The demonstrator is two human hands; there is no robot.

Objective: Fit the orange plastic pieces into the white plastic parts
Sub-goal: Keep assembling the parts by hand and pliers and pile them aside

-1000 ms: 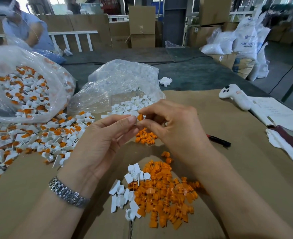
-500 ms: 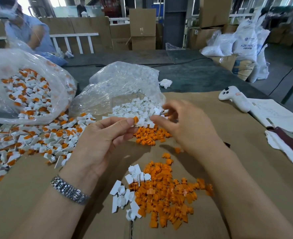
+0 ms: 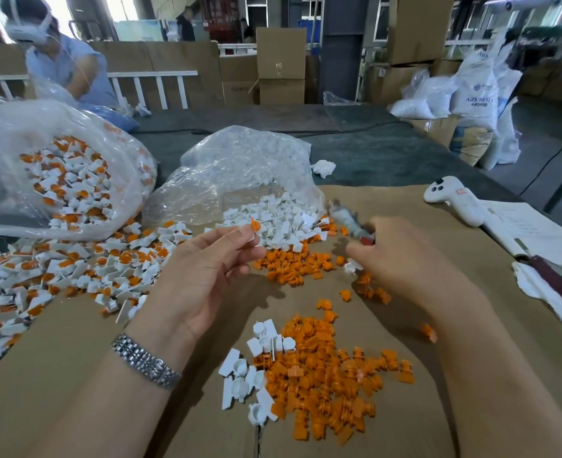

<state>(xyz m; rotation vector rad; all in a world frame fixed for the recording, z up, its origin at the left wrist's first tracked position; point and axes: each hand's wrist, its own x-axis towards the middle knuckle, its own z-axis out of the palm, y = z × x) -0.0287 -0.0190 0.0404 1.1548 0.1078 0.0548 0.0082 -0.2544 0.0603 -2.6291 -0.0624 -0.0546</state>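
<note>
Cardboard sheet (image 3: 74, 358) covers the near worktop, with a dark mat beyond it and stacked boxes and white sacks (image 3: 474, 94) far behind.

Far left, a clear bag (image 3: 5, 153) lies open on its side, holding white parts with orange pieces already fitted; more of these spill in a heap (image 3: 74, 266) onto the cardboard before it. Right of it, a second clear bag (image 3: 240, 166) holds plain white parts (image 3: 273, 219), which pour out of its mouth. Loose orange pieces (image 3: 289, 262) lie just near of that spill, and a bigger orange pile (image 3: 326, 371) sits near centre with a few white parts touching its left edge.

The left hand (image 3: 200, 276), wearing a metal watch (image 3: 145, 361), pinches a white part with an orange piece (image 3: 255, 224) between thumb and fingertips, held above the spill. The right hand (image 3: 405, 259) is curled over the scattered orange pieces; motion blur smears a grey-and-red shape (image 3: 349, 223) at its fingers, and I cannot tell what it is or whether the hand has hold of it.

Far right, a white controller (image 3: 455, 200) rests beside a notebook (image 3: 531, 229), which is cut off by the frame edge. Another person (image 3: 68, 67) sits far left, partly behind the bag.
</note>
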